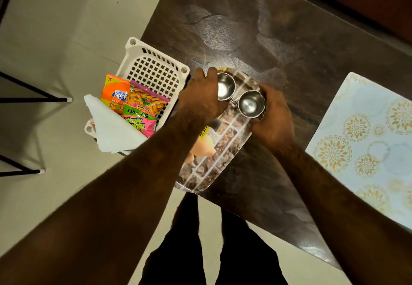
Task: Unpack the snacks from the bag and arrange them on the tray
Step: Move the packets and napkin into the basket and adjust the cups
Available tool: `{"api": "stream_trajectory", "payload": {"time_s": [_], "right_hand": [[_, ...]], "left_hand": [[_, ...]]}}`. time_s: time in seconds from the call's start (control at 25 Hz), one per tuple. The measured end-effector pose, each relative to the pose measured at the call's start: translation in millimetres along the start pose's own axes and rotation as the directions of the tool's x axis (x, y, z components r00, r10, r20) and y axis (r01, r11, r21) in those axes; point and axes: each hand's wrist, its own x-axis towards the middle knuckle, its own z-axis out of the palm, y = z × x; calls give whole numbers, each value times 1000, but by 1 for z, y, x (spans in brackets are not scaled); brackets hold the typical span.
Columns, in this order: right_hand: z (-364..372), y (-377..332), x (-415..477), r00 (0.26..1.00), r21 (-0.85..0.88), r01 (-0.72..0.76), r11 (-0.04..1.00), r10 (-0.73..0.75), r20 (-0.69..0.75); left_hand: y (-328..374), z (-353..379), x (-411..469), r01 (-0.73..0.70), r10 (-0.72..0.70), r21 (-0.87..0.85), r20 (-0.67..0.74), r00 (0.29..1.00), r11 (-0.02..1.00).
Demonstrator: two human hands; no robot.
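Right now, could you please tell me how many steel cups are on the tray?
2. One steel cup sits at the tray's far end under the left hand; the other cup is beside it, held by the right hand. The arms may hide more.

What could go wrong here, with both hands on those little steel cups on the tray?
1. The tray overhangs the table edge at its near end, so pressing there might tip it.
2. The two steel cups sit almost touching; shifting one with the left hand or the right hand could knock the other over.
3. The white basket holding the snack packets also seems to jut past the table and could slide off.
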Motion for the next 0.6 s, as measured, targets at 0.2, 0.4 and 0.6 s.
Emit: {"api": "stream_trajectory", "payload": {"time_s": [0.2,0.4,0.6], "right_hand": [[1,6,-1,998,-16,26,1000,-27,-48],[0,16,-1,999,-9,-27,1000,27,-22],[0,19,-4,999,-24,-49,998,49,-16]], "left_hand": [[-11,0,6,-194,195,-76,11,981,978],[-2,4,12,-88,88,-81,-6,996,993],[7,1,10,-45,50,-139,37,998,989]]}}
